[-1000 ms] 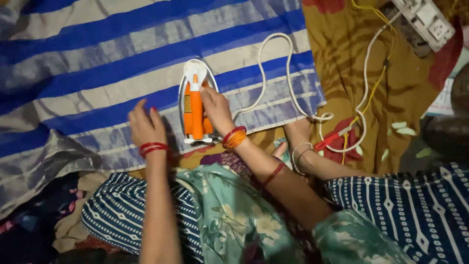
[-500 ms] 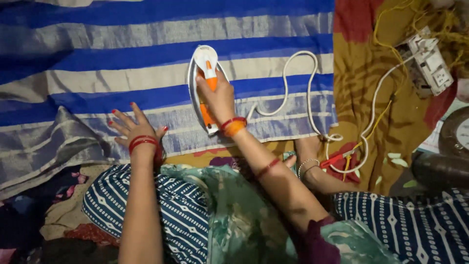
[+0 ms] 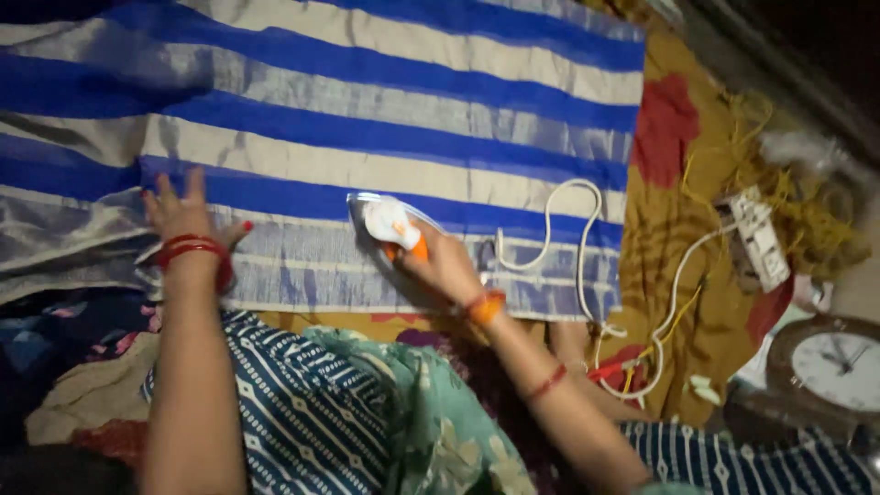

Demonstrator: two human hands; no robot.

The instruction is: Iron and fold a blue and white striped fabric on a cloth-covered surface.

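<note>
Nearest, the left hand (image 3: 188,220) lies flat with fingers spread, pinning the striped cloth (image 3: 367,119) at its near-left edge, while the right hand (image 3: 445,266) is closed round the handle of the iron (image 3: 390,225), which sits on the near pale band. This looks like mid-pressing; the next stroke needs the cloth held taut. Beyond lies open cloth, but the cord (image 3: 568,238) loops at the right edge.
</note>
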